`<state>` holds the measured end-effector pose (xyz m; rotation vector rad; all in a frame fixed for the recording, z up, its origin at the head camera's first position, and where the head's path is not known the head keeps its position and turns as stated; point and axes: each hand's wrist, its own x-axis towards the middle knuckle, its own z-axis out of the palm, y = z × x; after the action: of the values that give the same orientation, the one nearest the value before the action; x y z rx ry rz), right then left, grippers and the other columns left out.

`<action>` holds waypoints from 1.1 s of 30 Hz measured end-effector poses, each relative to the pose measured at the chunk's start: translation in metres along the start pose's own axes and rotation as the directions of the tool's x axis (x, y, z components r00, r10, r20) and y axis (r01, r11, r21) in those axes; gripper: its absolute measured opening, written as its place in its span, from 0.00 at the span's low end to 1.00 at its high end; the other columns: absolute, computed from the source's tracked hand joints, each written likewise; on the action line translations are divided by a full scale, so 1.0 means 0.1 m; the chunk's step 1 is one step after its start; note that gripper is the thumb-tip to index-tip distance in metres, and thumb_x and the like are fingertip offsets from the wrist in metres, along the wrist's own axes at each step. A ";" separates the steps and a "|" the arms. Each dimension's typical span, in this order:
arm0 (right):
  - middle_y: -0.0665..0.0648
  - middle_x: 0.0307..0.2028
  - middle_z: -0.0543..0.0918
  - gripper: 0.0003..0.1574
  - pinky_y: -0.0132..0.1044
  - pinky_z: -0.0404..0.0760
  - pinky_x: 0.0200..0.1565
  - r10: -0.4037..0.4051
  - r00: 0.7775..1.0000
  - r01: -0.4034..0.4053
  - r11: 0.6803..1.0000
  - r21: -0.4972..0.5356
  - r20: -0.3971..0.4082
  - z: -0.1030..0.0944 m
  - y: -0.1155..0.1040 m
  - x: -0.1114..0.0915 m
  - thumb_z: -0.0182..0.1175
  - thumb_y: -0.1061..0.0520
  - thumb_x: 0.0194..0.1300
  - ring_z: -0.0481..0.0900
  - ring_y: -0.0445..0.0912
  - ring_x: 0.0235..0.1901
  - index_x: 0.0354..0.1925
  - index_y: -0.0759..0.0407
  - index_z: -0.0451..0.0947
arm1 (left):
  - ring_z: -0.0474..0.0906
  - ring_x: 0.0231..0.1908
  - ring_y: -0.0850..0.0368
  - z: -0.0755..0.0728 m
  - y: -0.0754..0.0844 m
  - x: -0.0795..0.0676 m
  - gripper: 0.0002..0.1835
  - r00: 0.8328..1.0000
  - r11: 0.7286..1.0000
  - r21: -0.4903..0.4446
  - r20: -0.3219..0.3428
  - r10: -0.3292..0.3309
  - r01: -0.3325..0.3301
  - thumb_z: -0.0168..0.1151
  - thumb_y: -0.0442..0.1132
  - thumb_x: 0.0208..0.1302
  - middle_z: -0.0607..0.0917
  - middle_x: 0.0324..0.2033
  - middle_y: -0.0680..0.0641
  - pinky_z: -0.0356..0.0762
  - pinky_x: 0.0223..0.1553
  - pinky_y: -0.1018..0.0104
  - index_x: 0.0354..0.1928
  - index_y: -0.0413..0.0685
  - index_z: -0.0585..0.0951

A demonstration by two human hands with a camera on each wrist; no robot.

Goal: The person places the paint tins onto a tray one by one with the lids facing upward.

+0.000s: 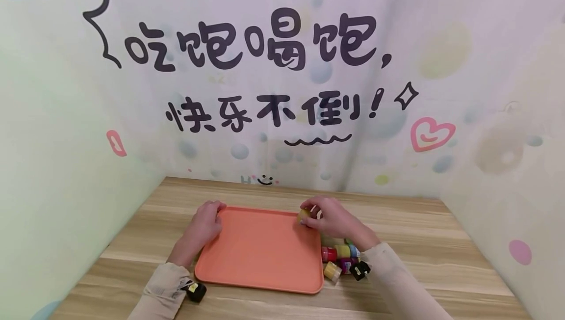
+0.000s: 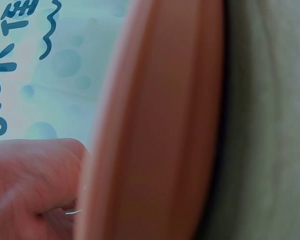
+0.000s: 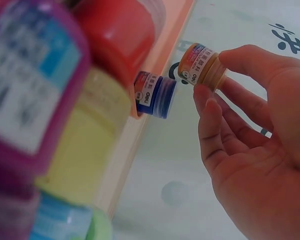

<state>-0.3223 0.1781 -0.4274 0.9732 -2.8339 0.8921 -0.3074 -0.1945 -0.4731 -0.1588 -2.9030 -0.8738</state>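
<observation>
Left hand [image 1: 208, 219] curled over the far left corner of the tray [image 1: 260, 246], fingertips partly hidden; right hand [image 1: 333, 217] grasping an ochre jar [image 3: 194, 64] by its ridged lid, between thumb and fingers, at the tray's far right corner. Nearest, on the worktop [image 1: 459, 251] just outside the tray's right edge: a pale orange jar [image 1: 332, 272], then a purple jar [image 1: 347, 266], a red jar [image 1: 328, 254] and a yellow jar [image 1: 343, 252], grouped closely. Farther off, a blue jar [image 3: 152, 96] stands lid up at the far right corner, near the held one. Beyond: lettered wall [image 1: 379, 163]. Step in hand, as judged: placing the ochre jar in that corner, left hand apparently steadying the tray. Next move probably calls for lowering it level, clear of the blue jar, before loosening the fingers.
</observation>
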 end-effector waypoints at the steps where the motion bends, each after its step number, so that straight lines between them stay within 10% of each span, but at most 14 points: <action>1: 0.48 0.45 0.90 0.16 0.32 0.86 0.43 -0.001 1.000 0.001 1.000 0.004 0.002 0.01 -0.01 0.01 0.72 0.54 0.73 0.86 0.39 0.42 0.56 0.54 0.87 | 0.82 0.54 0.40 0.00 0.00 0.00 0.20 1.000 1.000 -0.001 -0.001 -0.002 0.002 0.61 0.24 0.72 0.84 0.54 0.33 0.85 0.61 0.41 0.64 0.30 0.81; 33: 0.54 0.46 0.91 0.19 0.46 0.88 0.48 0.084 0.996 -0.084 0.992 -0.098 -0.004 0.16 -0.03 0.21 0.75 0.52 0.69 0.88 0.50 0.45 0.54 0.60 0.89 | 0.82 0.54 0.40 0.00 0.00 0.00 0.21 1.000 1.000 0.007 0.002 -0.005 0.005 0.61 0.23 0.71 0.83 0.55 0.33 0.84 0.62 0.41 0.64 0.30 0.80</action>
<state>-0.3346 0.1557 -0.4353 0.8481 -2.9068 0.7504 -0.3076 -0.1945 -0.4736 -0.1518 -2.9094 -0.8642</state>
